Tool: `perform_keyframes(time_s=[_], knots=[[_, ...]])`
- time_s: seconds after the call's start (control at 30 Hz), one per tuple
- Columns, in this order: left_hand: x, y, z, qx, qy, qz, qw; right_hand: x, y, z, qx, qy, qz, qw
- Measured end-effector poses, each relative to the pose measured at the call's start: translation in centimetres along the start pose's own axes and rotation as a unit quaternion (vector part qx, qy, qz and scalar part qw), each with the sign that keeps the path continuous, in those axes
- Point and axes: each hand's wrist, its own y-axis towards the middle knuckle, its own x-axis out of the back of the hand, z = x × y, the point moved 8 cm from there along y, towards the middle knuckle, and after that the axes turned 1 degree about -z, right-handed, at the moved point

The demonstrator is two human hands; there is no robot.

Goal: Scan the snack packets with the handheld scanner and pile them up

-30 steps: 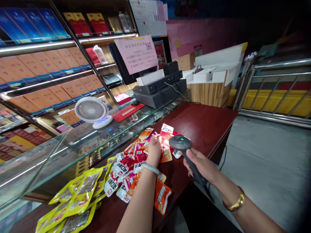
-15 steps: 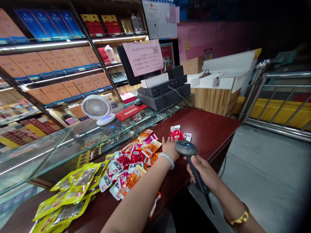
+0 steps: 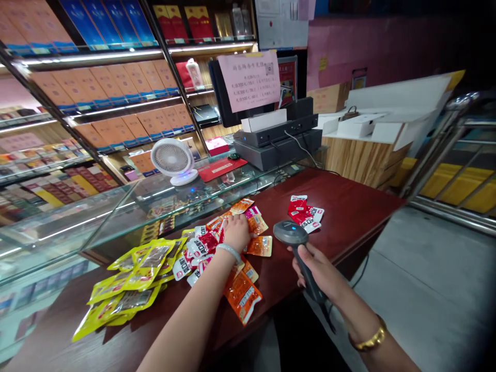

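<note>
In the head view, the right hand [image 3: 318,268] wraps the handle of a dark grey scanner [image 3: 290,233], its head lit blue, above the red-brown table [image 3: 341,199]. The left hand [image 3: 236,232] covers glossy red, orange and pink packets [image 3: 205,243]; its grip cannot be told.

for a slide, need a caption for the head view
Right hand holding a handheld scanner, left hand at a pile of colourful packets.
</note>
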Motion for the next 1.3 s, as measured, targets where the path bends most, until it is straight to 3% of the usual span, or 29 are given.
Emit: perform_keyframes(time_s=[0.33, 0.5, 0.6, 0.67, 0.73, 0.83, 0.9, 1.3], knots=[[-0.6, -2.5, -0.8, -0.002, -0.200, 0.014, 0.980, -1.7, 0.0, 1.0, 0.011, -0.001, 0.017, 1.000], [-1.5, -2.2, -1.9, 0.036, -0.314, 0.027, 0.948, -1.4, -0.8, 0.9, 0.005, -0.008, -0.003, 1.000], [-1.0, -1.2, -3.7, -0.010, -0.383, 0.012, 0.924, -0.8, -1.4, 0.7, 0.006, -0.008, -0.027, 1.000], [-0.4, -1.0, -4.5, -0.072, -0.369, 0.007, 0.926, -0.4, -1.7, 0.5, 0.006, -0.014, -0.041, 0.999], [-0.2, -1.3, -4.2, -0.112, -0.289, 0.015, 0.951, -0.2, -1.9, 0.3, 0.001, -0.022, -0.048, 0.999], [-0.4, -2.1, -2.3, -0.118, -0.146, 0.034, 0.982, 0.0, -2.0, -0.2, -0.008, -0.031, -0.049, 0.998], [-0.6, -2.5, -1.1, -0.110, -0.108, 0.039, 0.987, 0.2, -1.9, -0.6, -0.015, -0.036, -0.050, 0.998], [1.1, -2.6, -0.8, -0.079, -0.208, -0.056, 0.973, -1.2, -2.2, -0.4, -0.014, -0.070, -0.030, 0.997]])
